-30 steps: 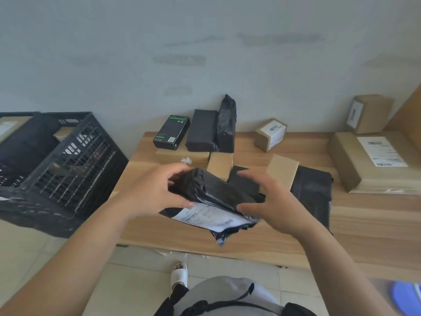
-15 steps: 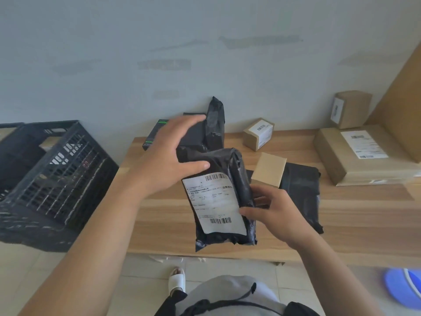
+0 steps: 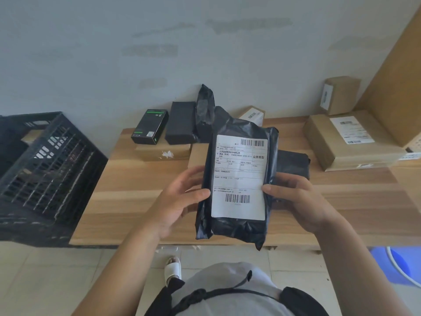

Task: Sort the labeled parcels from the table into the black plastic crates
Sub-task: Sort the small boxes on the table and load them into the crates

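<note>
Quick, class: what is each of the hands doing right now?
Left hand: grips the black labeled parcel by its left edge.
Right hand: grips its right edge.

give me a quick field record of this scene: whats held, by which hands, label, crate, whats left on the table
held item: black poly mailer, upright above the table
left hand: grips mailer's left edge
right hand: grips mailer's right edge
label: white shipping label, faces camera, two barcodes
crate: black plastic crate, left of table
still on table: black-green box, large cardboard box, other parcels
</note>
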`<control>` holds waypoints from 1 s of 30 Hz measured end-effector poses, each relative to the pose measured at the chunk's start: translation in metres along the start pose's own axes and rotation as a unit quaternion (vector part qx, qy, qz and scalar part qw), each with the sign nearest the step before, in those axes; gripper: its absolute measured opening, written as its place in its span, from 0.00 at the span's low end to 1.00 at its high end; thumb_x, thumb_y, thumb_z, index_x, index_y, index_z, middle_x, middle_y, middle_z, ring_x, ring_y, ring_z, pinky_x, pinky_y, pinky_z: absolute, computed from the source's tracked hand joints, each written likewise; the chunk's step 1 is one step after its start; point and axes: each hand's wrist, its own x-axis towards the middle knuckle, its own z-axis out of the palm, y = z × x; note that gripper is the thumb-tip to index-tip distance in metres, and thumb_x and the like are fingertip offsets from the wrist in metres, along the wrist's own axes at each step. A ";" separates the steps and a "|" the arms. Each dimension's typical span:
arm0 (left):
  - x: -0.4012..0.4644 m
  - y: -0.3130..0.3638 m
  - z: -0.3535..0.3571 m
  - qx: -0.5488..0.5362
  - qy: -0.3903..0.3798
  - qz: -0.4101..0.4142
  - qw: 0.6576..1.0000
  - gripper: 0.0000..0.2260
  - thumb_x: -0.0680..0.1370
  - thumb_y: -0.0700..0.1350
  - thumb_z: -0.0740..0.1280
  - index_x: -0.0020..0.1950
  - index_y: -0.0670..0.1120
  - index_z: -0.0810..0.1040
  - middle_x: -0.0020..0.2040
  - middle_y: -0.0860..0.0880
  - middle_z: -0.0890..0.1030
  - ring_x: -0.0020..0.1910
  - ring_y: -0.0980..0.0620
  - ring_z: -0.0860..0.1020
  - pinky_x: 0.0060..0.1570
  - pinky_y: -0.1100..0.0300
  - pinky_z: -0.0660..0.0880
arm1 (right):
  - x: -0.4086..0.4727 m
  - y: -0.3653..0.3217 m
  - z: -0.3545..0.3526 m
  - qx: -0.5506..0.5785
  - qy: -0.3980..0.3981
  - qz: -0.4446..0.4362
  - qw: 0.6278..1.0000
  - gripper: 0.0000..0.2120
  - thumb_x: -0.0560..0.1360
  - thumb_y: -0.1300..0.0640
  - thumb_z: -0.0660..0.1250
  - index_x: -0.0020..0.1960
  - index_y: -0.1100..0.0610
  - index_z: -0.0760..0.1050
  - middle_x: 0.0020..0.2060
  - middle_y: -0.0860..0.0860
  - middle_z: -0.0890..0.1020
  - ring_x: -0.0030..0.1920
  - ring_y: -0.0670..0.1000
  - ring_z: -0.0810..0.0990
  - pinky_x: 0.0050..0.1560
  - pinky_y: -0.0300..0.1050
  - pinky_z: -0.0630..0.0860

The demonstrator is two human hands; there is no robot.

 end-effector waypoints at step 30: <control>-0.030 -0.004 -0.015 -0.032 -0.003 -0.017 0.999 0.24 0.70 0.47 0.78 0.66 0.55 0.82 0.66 0.47 0.83 0.63 0.45 0.83 0.50 0.57 0.82 | 0.000 0.003 0.028 0.002 -0.041 0.013 0.999 0.18 0.72 0.56 0.76 0.62 0.53 0.85 0.61 0.55 0.86 0.62 0.62 0.84 0.62 0.65 0.81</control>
